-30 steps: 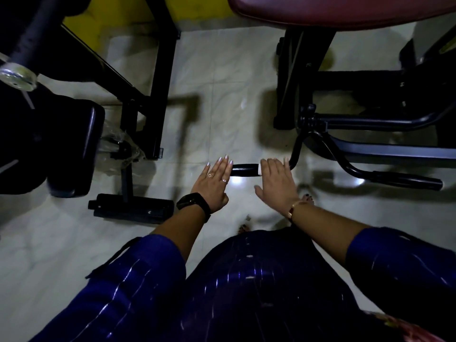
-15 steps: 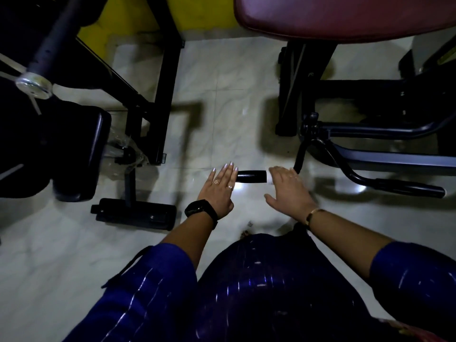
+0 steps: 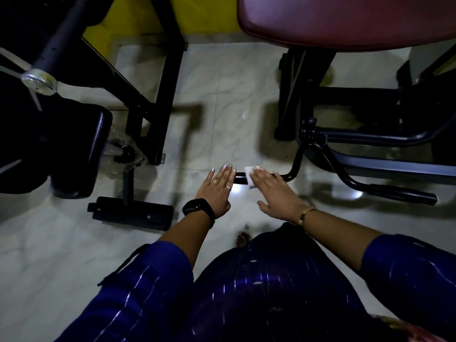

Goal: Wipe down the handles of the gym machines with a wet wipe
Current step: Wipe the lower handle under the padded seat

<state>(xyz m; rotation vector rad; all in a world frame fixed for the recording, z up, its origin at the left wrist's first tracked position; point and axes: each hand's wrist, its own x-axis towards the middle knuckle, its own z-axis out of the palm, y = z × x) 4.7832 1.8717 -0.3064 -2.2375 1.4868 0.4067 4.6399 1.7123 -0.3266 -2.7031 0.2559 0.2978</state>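
No legible text, label or number anywhere in view.

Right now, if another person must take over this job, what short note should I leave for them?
Left hand: fingers straight, resting on the free end of the near handle.
Right hand: flat, pressing the wet wipe onto that handle.
Done: it does not show how much of it is wiped.
Left: finish this handle, then probably the second handle on the right.
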